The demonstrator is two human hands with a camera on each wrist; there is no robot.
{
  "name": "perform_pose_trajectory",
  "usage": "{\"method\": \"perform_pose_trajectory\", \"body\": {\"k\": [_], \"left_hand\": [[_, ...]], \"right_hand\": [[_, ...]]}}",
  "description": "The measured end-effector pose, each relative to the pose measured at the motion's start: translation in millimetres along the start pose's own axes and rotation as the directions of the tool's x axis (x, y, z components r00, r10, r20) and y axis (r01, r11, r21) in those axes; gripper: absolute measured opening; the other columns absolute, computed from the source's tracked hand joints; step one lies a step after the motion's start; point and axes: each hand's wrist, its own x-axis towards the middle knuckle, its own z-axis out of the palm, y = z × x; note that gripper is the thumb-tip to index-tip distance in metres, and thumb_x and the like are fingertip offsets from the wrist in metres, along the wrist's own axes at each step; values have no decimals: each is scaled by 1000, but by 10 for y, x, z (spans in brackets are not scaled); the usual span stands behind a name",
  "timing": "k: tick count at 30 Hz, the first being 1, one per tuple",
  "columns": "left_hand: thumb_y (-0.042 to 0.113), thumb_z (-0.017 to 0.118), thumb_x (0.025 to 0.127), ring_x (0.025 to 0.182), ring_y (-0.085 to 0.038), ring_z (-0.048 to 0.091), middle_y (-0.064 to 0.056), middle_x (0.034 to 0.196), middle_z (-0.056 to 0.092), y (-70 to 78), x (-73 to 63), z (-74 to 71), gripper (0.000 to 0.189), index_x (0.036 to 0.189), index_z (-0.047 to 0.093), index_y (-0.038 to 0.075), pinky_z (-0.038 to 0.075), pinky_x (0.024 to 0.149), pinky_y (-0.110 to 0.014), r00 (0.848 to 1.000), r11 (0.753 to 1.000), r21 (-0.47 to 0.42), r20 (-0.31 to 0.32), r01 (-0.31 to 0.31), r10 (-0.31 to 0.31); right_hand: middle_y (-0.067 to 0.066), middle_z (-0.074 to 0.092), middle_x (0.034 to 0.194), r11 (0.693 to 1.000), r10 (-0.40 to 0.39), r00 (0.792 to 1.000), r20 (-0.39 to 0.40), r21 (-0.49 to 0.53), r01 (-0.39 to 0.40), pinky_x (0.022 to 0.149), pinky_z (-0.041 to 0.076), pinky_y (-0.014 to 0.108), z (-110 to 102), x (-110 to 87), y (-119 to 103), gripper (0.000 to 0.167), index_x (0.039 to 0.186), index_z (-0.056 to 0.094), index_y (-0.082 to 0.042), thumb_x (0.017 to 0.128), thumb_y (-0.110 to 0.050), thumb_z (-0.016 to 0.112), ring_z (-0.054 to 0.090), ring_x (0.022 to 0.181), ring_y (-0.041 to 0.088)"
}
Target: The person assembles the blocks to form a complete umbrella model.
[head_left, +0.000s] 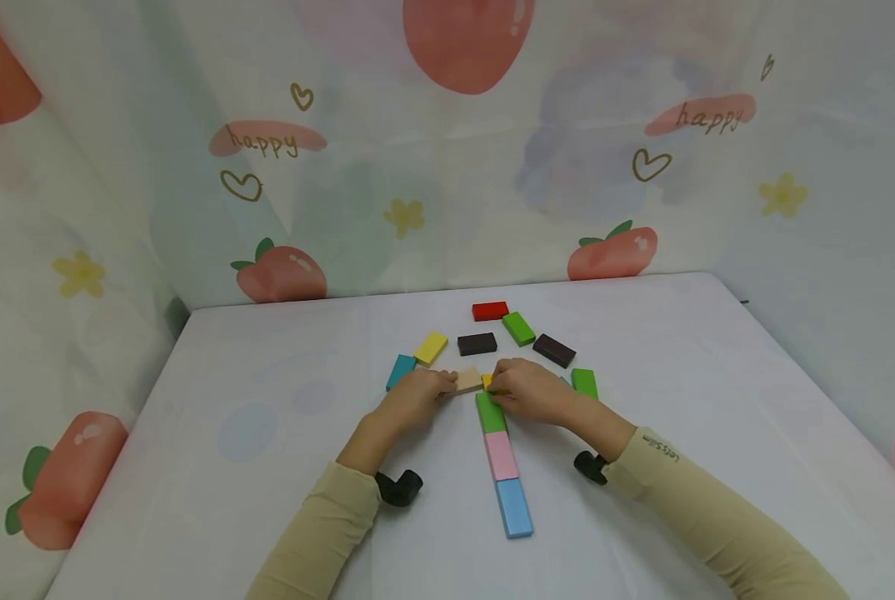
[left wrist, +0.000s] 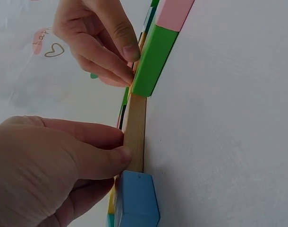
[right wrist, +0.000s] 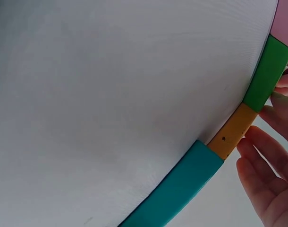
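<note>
My left hand (head_left: 420,396) pinches a plain wooden block (left wrist: 135,132) between thumb and fingers. Beside it, my right hand (head_left: 530,390) pinches a small orange block (right wrist: 232,132) at the top of a column of blocks. That column runs toward me: a green block (head_left: 491,412), a pink block (head_left: 501,455), then a light blue block (head_left: 513,507). In the left wrist view another blue block (left wrist: 137,198) sits against the wooden block's outer end. A teal block (right wrist: 177,184) adjoins the orange one, mostly hidden by my right hand in the head view.
Farther back lie a red block (head_left: 490,312), a green block (head_left: 518,329) and two dark blocks, one dark block (head_left: 477,344) nearer the middle. A yellow block (head_left: 432,348) and a teal block (head_left: 401,372) stand at left; another green block (head_left: 584,383) is at right. A patterned cloth hangs behind.
</note>
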Motion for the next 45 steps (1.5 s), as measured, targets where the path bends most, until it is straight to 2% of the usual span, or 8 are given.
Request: {"method": "perform_pose_trajectory", "body": {"k": [4, 8, 18, 27, 45], "left_hand": [[3, 56, 90, 116, -17, 51, -3, 124, 56, -32, 8, -1, 26, 114, 66, 7, 42, 94, -29, 1000, 999, -40, 5, -11, 12], [2, 57, 89, 117, -17, 49, -2, 125, 55, -47, 16, 8, 27, 115, 65, 8, 41, 94, -29, 1000, 999, -37, 13, -28, 28], [4, 56, 90, 119, -16, 48, 1, 127, 53, -35, 8, 32, 28, 117, 64, 9, 40, 96, -29, 1000, 1000, -21, 18, -4, 5], [2, 57, 89, 117, -14, 49, 1, 124, 55, -31, -9, 22, 28, 115, 65, 8, 40, 95, -28, 999, 998, -51, 5, -34, 34], [3, 56, 90, 118, -14, 48, 1, 125, 54, -18, -8, 27, 28, 116, 64, 8, 40, 95, -28, 999, 999, -36, 21, -40, 41]], "right_hand": [[2, 60, 86, 1000, 13, 1000, 0, 8, -13, 72, 49, 24, -4, 3, -6, 15, 94, 72, -3, 82, -8, 69, 56, 79, 13], [1, 60, 85, 999, 26, 1000, 4, 19, -26, 71, 49, 24, -8, 7, -10, 14, 94, 72, -3, 81, -8, 69, 54, 77, 12], [1, 60, 87, 998, 53, 998, 24, 20, -53, 73, 49, 25, -15, 9, -21, 15, 95, 72, -3, 82, -9, 69, 54, 79, 13], [1, 59, 86, 998, 55, 998, 22, 8, -55, 74, 49, 24, -22, 7, -31, 15, 95, 72, -3, 82, -9, 69, 55, 79, 13], [0, 58, 86, 998, 59, 998, 28, 14, -60, 73, 49, 24, -6, -2, -12, 15, 95, 72, -3, 82, -9, 69, 53, 79, 13]]}}
